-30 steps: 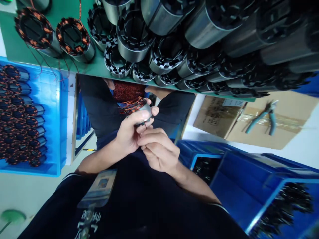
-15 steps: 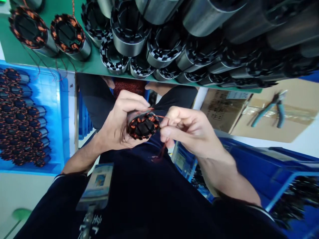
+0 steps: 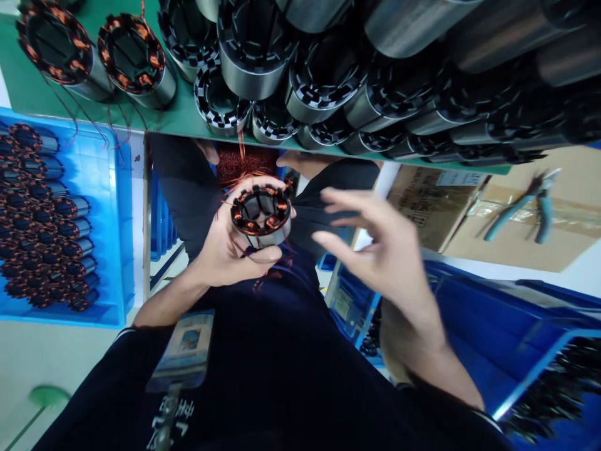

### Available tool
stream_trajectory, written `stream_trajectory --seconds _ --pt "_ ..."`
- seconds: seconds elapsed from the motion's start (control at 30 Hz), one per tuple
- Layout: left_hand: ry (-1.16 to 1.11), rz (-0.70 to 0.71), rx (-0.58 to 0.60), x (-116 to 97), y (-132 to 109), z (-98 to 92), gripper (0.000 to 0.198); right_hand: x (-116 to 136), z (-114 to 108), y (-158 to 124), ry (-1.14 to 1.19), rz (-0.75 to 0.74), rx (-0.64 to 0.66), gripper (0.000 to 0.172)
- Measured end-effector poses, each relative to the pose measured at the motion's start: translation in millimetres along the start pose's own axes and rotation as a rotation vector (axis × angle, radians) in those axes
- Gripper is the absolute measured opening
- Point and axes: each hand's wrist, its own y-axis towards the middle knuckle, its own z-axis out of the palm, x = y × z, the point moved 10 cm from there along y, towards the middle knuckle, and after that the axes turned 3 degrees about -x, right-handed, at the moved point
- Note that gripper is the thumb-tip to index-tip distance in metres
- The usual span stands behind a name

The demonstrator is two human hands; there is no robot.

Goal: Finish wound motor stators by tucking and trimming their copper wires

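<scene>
My left hand [image 3: 230, 250] is wrapped round a small metal stator [image 3: 261, 216] with copper-orange windings, its open end turned toward me. Thin copper wire ends trail from the stator above and below it. My right hand [image 3: 380, 257] hovers just to the right of the stator with fingers spread and slightly blurred, touching nothing.
A green table [image 3: 181, 119] above carries two wound stators [image 3: 131, 59] at left and several unwound grey stators [image 3: 256, 59]. A blue tray [image 3: 117, 207] at left holds several wound stators. Blue bins [image 3: 464, 351] are at right. Pliers [image 3: 516, 210] lie on a cardboard box [image 3: 432, 207].
My right hand let go of the copper wire it was pinching and opened, moving away to the right. The left hand turned the stator so that its open end faces me.
</scene>
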Motion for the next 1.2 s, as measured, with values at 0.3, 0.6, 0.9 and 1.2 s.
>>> stream_trajectory --seconds 0.3,0.6,0.9,1.2 --pt "0.675 0.699 0.102 -65 -15 9.6 0.095 45 44 3 0.41 0.09 0.255 0.02" --pt "-0.254 -0.206 -0.081 8 -8 -13.4 0.07 15 96 -50 -0.1 -0.353 0.434 0.018" --pt "-0.112 0.006 -0.068 0 -10 -17.7 0.065 4 61 -11 0.469 0.108 0.267 0.02" --pt "0.077 -0.007 0.032 11 -8 -8.7 0.082 10 84 -11 0.43 0.092 0.224 0.023"
